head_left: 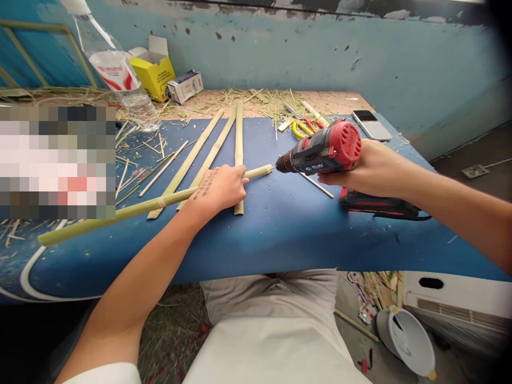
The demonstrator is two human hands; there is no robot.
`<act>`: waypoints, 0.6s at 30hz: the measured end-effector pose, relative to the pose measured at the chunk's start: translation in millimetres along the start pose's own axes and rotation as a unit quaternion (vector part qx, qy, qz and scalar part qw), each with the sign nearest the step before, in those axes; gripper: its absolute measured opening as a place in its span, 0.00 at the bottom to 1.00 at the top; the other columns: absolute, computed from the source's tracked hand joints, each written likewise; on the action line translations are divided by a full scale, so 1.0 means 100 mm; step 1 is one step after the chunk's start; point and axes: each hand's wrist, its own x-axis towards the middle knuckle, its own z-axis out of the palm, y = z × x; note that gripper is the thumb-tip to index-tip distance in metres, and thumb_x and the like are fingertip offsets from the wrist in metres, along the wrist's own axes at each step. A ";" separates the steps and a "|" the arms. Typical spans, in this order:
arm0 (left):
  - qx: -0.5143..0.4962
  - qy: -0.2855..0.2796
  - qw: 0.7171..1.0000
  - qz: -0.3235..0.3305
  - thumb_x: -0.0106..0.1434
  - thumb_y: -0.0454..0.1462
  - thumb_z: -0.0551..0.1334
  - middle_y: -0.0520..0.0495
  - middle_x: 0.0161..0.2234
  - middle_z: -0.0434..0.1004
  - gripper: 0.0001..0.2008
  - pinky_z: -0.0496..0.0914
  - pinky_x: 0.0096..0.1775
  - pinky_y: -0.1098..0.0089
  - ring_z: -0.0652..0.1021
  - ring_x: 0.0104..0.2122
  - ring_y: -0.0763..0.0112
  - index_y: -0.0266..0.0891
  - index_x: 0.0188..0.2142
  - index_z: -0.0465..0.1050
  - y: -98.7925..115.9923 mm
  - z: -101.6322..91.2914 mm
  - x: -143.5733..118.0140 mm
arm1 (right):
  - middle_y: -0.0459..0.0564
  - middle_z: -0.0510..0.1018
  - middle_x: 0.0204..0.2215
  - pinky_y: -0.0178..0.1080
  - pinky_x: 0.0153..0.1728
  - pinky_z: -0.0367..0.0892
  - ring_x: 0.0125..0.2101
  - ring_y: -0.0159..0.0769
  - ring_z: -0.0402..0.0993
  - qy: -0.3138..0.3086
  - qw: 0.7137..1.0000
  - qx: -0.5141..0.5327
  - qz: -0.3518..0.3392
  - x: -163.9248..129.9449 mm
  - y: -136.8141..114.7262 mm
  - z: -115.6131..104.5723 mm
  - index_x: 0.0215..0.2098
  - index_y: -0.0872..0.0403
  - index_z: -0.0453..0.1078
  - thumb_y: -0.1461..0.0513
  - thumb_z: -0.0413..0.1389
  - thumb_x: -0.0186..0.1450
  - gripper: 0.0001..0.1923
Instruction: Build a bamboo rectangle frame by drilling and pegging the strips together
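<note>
**Drill bit at the end of a bamboo stick**

Head view. Left hand (219, 188) wrapped over a bamboo stick (152, 205), fingers closed around it near its right end, pinning it flat to the blue table (280, 234), likely to keep it from turning or sliding. Stick running from the table's left edge up to the right, its cut end just past the fingertips. Right hand (370, 169) closed around the grip of a red and black drill (324, 152), held level with the bit in line with the stick and touching, or all but touching, its end face; apparently aimed down the stick's length.

Behind the left hand, three split bamboo strips (239, 154) laid side by side, fanned toward the back. Thin slivers and shavings scattered at left. Farther back: a plastic bottle (120, 74), a yellow box (154, 72), a small carton (184, 86), yellow-handled cutters (302, 128), a phone (372, 125) near the right corner. A grey bucket (406, 341) on the floor below.
</note>
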 end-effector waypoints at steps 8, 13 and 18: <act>-0.002 0.001 1.000 -0.001 0.73 0.45 0.53 0.36 0.40 0.85 0.15 0.71 0.37 0.58 0.85 0.42 0.43 0.43 0.44 0.75 0.00 0.01 -0.01 | 0.46 0.79 0.33 0.43 0.38 0.66 0.37 0.45 0.73 0.014 1.000 0.025 -0.013 -0.01 0.03 -0.01 0.41 0.51 0.79 0.51 0.63 0.57 0.17; 0.001 0.000 1.000 0.000 0.73 0.45 0.52 0.36 0.40 0.85 0.15 0.70 0.37 0.58 0.85 0.42 0.43 0.43 0.44 0.75 0.00 0.01 0.00 | 0.45 0.80 0.33 0.44 0.37 0.65 0.37 0.46 0.74 0.008 1.000 0.010 -0.003 -0.01 0.02 -0.01 0.42 0.50 0.79 0.51 0.63 0.57 0.18; 0.000 0.000 1.000 0.000 0.73 0.46 0.52 0.36 0.40 0.85 0.15 0.71 0.38 0.58 0.85 0.42 0.43 0.43 0.45 0.75 0.00 0.02 0.01 | 0.45 0.80 0.33 0.44 0.36 0.65 0.36 0.46 0.74 0.003 1.000 0.006 0.003 -0.01 -0.01 0.00 0.42 0.49 0.79 0.50 0.62 0.56 0.19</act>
